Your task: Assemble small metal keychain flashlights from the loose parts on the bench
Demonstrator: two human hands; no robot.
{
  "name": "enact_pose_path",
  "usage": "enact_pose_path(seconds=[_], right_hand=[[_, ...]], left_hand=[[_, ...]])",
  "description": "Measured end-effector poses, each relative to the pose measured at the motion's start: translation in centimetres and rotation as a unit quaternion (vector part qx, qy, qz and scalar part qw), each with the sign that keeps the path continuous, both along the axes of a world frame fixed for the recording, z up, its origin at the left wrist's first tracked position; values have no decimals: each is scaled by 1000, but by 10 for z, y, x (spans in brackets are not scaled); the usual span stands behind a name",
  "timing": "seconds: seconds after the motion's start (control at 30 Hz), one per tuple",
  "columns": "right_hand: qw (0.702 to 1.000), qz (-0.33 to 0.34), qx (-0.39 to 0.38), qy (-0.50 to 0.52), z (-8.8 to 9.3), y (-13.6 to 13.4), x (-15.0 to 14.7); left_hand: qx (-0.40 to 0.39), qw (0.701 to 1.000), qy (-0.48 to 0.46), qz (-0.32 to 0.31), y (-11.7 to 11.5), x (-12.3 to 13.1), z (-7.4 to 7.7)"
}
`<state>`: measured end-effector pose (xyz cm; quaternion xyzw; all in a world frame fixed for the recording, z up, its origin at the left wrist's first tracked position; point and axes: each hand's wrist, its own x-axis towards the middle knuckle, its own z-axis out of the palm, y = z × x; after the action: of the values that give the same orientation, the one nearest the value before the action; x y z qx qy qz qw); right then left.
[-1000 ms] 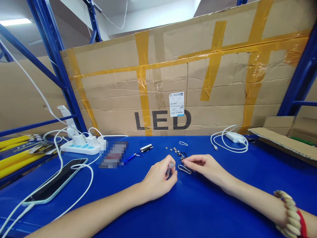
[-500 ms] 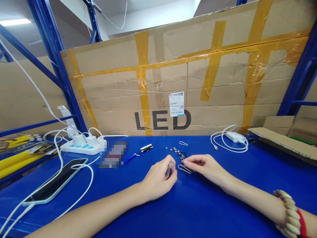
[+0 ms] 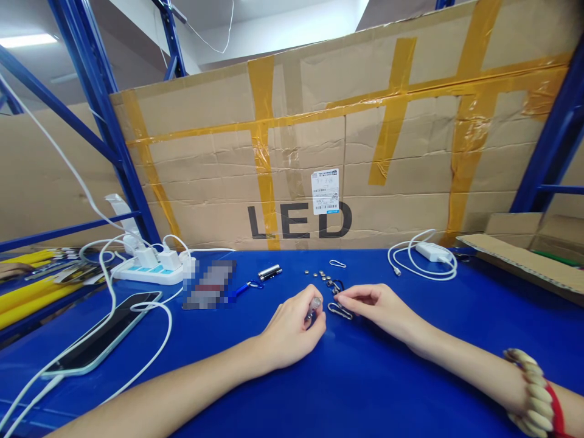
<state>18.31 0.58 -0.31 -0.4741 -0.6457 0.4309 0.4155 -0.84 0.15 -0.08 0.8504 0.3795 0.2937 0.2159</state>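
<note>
My left hand (image 3: pixel 294 328) is closed around a small silver cylinder (image 3: pixel 314 306), its round end showing between thumb and fingers. To its right, my right hand (image 3: pixel 376 304) pinches a small dark clip (image 3: pixel 336 288), partly hidden by the fingertips. A silver carabiner (image 3: pixel 340 311) lies just under those fingertips, and another carabiner (image 3: pixel 337 264) lies farther back. Several small button-like discs (image 3: pixel 322 274) are scattered behind my hands. At the back left of them rest a silver and black cylinder pair (image 3: pixel 270 272) and a blue cylinder with a clip (image 3: pixel 246 288).
A phone (image 3: pixel 107 331) with white cables and a power strip (image 3: pixel 152 267) occupy the left side. A white charger (image 3: pixel 432 252) with coiled cable lies at the back right, near an open cardboard box (image 3: pixel 524 258). A tall cardboard sheet (image 3: pixel 219 182) stands behind the blue table.
Both hands hold nearly the same pose and place. At the far left edge, another person's hand has shifted slightly.
</note>
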Motion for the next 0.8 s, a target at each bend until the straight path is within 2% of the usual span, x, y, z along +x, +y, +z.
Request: enact_pose_path(seconds=[0.8], right_hand=[[1000, 3, -2, 2, -4, 3, 1]], left_hand=[[13, 1000, 1, 3, 1, 0, -1]])
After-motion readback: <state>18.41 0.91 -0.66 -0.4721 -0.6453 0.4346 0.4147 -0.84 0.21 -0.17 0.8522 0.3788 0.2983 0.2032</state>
